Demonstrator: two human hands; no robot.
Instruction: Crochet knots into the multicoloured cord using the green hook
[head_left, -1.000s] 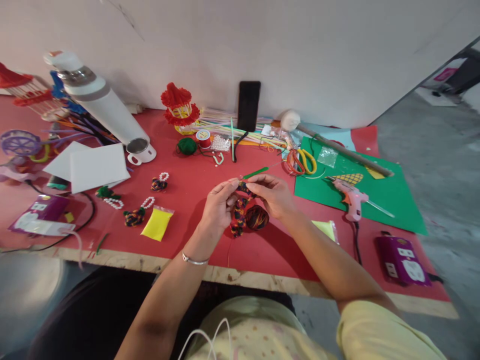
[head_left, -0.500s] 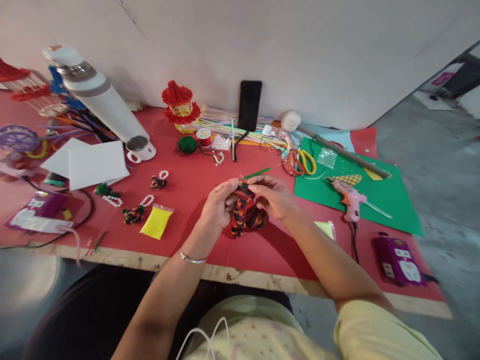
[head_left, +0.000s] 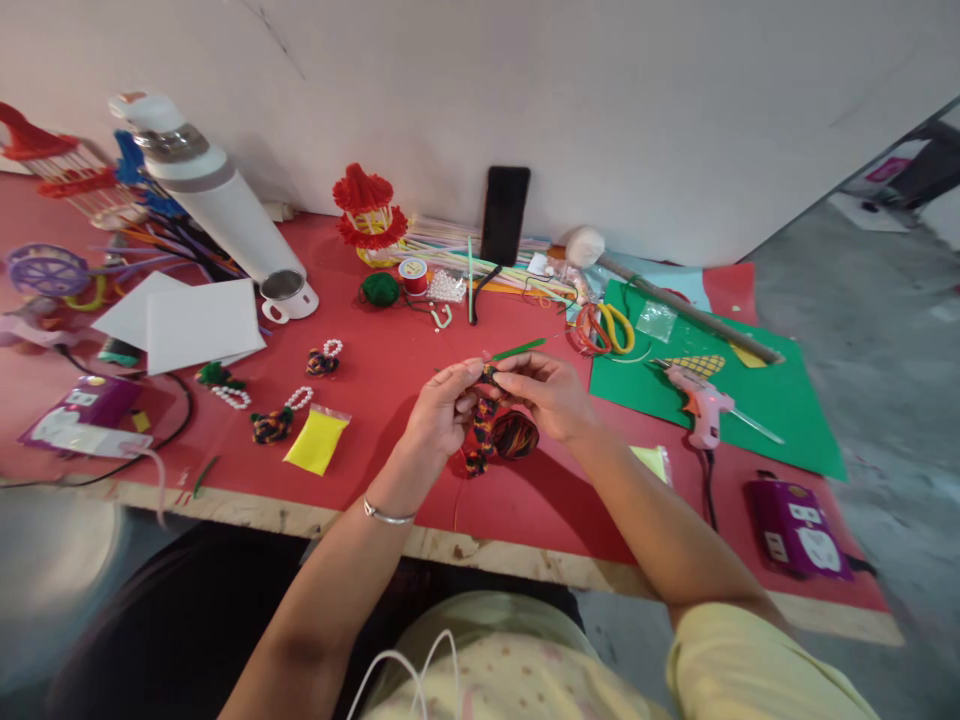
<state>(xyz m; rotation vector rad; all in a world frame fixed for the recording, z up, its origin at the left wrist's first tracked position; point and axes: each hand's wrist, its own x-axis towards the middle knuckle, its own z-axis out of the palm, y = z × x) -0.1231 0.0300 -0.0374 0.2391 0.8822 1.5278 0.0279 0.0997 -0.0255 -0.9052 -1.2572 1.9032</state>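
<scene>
My left hand (head_left: 441, 405) and my right hand (head_left: 553, 395) meet above the red tabletop, fingertips almost touching. Both pinch the upper end of a multicoloured yarn strip (head_left: 482, 428), which hangs down between them to the table. A slim green strip (head_left: 519, 349) sticks out to the right above my fingers; which hand bears it I cannot tell. Right behind the yarn strip, under my right hand, rests a dark multicoloured yarn ball (head_left: 516, 436). A thin strand runs from the yarn toward the table's front edge.
Left lie small yarn pieces with bead loops (head_left: 271, 426), a yellow packet (head_left: 318, 440), white cards (head_left: 196, 328), a mug (head_left: 300, 302) and a leaning white flask (head_left: 232, 215). Right are scissors (head_left: 616, 328), a pink glue gun (head_left: 703, 405) and a purple box (head_left: 799, 528). A phone (head_left: 505, 215) leans behind.
My hands have closed in slightly around the yarn strip's top, covering more of it. The whole view has shifted a little, so the table things appear farther right.
</scene>
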